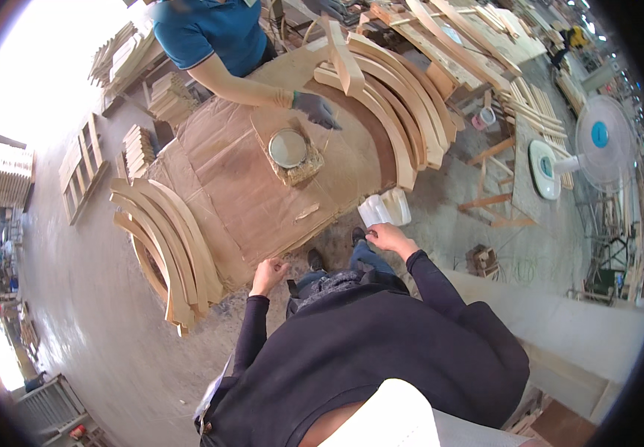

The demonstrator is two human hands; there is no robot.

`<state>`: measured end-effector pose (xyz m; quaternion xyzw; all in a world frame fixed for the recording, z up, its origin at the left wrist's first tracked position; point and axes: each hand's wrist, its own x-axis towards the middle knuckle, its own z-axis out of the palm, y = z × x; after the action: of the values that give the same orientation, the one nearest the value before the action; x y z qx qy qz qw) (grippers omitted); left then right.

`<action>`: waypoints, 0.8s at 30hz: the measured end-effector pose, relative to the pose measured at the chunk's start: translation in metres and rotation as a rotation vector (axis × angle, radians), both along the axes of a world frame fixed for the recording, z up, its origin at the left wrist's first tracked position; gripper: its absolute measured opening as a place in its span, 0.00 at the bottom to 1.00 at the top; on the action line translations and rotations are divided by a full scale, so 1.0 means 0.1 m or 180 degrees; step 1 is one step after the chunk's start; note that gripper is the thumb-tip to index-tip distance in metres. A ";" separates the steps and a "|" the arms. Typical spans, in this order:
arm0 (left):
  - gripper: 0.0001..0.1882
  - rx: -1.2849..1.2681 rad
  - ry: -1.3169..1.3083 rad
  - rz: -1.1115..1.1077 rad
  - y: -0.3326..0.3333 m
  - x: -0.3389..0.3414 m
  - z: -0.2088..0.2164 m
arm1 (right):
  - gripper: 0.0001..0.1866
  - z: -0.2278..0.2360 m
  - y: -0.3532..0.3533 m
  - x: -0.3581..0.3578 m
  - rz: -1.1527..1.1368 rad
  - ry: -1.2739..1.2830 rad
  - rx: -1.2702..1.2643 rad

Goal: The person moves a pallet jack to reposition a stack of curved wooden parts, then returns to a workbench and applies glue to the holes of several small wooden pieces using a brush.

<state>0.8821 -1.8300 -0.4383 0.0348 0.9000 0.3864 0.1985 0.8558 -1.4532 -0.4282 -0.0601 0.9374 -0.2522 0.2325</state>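
My left hand (268, 276) is just off the near edge of the covered table (218, 201), fingers loosely bent and slightly apart, with nothing visible in it. Farther right, my right hand (391, 238) has its fingertips pressed together beside a pale white plastic container (384, 209) at the table's near right corner. Whatever those fingertips hold, if anything, is too small to make out. Curved wooden pieces (169, 246) stand stacked at the left end of the table. A round tin (288, 148) sits on a stained board (301, 170) in the middle.
Across the table a person in a blue shirt (210, 33) reaches a gloved hand (316, 110) past the tin. More curved wooden pieces (389, 97) line the right end. A white fan (601, 135) and a wooden trestle (497, 179) stand at right; a pallet (82, 167) is at left.
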 end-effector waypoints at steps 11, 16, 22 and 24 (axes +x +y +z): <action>0.22 0.0590 -0.0770 0.1019 0.49 -0.18 -0.22 | 0.15 -0.88 0.56 -0.37 -0.0005 0.0225 0.0147; 0.25 0.0683 -0.0899 0.1281 0.53 -0.24 -0.25 | 0.17 -1.55 0.94 0.13 -0.0843 0.0253 0.0031; 0.26 0.0773 -0.1166 0.1313 0.52 -0.28 -0.21 | 0.17 -1.74 1.20 0.64 -0.1188 -0.0029 0.0234; 0.26 0.0777 -0.1205 0.1282 0.54 -0.31 -0.16 | 0.18 -1.81 1.25 0.67 -0.1430 -0.0099 0.0035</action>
<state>0.8509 -1.7761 -0.4543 -0.1936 0.7827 0.5229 0.2765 0.9232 -1.3284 -0.6093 0.1554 0.9249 -0.2935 0.1851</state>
